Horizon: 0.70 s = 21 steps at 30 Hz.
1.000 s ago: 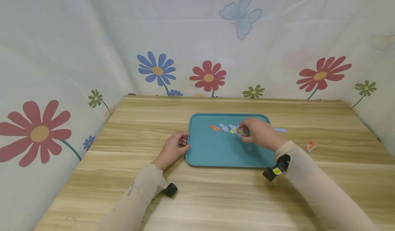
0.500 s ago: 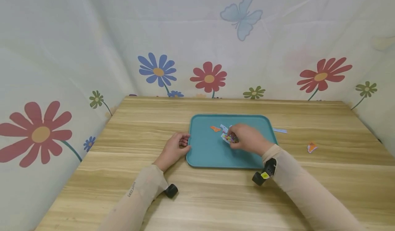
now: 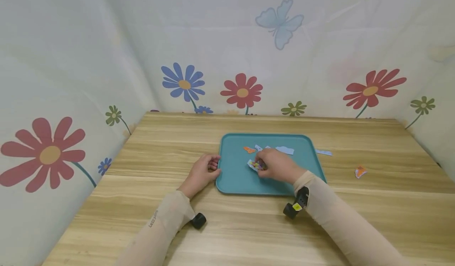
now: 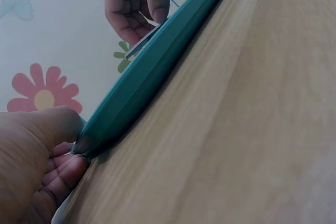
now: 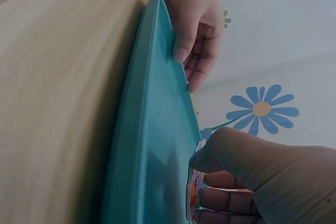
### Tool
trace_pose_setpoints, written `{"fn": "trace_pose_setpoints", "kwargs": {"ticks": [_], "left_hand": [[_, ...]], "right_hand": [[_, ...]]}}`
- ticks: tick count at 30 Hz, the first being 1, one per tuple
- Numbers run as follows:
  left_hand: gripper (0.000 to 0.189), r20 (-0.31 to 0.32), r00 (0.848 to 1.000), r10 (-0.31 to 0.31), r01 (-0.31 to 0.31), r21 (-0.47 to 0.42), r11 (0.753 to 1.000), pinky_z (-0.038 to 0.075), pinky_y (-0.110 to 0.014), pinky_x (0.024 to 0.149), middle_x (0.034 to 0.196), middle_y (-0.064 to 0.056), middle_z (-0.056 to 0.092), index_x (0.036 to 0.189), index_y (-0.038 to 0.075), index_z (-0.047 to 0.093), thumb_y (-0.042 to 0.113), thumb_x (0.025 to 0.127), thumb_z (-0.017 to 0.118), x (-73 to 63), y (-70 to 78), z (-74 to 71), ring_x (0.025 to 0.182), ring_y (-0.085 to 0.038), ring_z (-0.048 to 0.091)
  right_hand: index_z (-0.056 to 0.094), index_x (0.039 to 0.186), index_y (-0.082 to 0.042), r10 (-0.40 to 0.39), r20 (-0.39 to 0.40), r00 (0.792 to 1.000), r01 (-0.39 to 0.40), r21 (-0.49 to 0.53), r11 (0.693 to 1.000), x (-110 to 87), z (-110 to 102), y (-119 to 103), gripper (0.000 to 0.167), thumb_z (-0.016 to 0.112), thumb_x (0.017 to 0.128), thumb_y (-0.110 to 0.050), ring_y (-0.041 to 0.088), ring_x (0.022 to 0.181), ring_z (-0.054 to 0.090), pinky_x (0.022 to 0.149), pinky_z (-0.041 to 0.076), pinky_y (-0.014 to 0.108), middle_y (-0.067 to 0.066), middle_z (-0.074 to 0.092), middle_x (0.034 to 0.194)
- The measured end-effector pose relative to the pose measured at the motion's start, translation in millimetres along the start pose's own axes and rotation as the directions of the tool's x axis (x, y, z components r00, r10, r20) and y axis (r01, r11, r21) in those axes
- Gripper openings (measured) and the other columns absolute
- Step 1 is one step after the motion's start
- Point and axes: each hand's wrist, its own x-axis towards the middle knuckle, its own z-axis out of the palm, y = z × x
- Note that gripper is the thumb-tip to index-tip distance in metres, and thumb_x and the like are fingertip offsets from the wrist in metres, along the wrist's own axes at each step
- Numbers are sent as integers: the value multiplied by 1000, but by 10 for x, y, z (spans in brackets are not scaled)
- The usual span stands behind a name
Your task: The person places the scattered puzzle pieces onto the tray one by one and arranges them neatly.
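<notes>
A teal tray (image 3: 231, 183) lies on the table. My left hand (image 3: 202, 173) grips its left rim, the thumb at the inner side and curled fingers at the outer side in the left wrist view. Over the tray's middle, my right hand (image 3: 281, 165) pinches a colourful torn paper piece (image 3: 252, 165) between thumb and fingers. The right wrist view shows the piece's bright print (image 5: 193, 192) tilted against the fingers. Behind that hand lie an orange paper piece (image 3: 249, 150), a small pale blue piece (image 3: 258, 148) and a larger pale blue piece (image 3: 285, 150); the hand partly hides another scrap.
On the wooden table (image 3: 170, 135), a pale blue paper strip (image 3: 324, 152) lies at the tray's right edge. Farther right is an orange paper piece (image 3: 360, 172). A flowered cloth (image 3: 213, 40) hangs behind the table and along its sides.
My right hand has moved left and nearer to me with the colourful paper piece in its fingers, uncovering the larger pale blue piece. My left hand stays at the tray rim.
</notes>
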Motion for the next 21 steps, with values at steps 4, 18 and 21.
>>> {"fn": "trace_pose_setpoints", "kwargs": {"ticks": [4,18,21], "left_hand": [[41,-4,1000,5,-5,-8,1000,56,-25,83,111,-17,55,123,-6,56,-2,84,67,-4,3,4,94,-22,60],[41,-3,1000,-10,10,7,1000,55,-27,84,111,-15,56,124,-4,56,0,85,68,-1,16,5,95,-20,59],[41,-4,1000,-5,5,0,1000,55,-26,84,111,-16,55,124,-5,56,0,85,67,-7,8,0,95,-20,59]], "right_hand": [[68,103,-7,-7,-7,1000,7,-18,1000,9,29,-35,29,71,77,-18,12,76,51,67,48,27,1,64,87],[66,99,-8,-32,-12,999,31,-117,993,38,115,-104,25,71,77,-19,12,79,53,108,44,47,0,60,88],[67,99,-8,-41,-19,999,38,-126,991,41,124,-111,25,72,77,-21,12,80,53,104,48,46,0,61,90]]}}
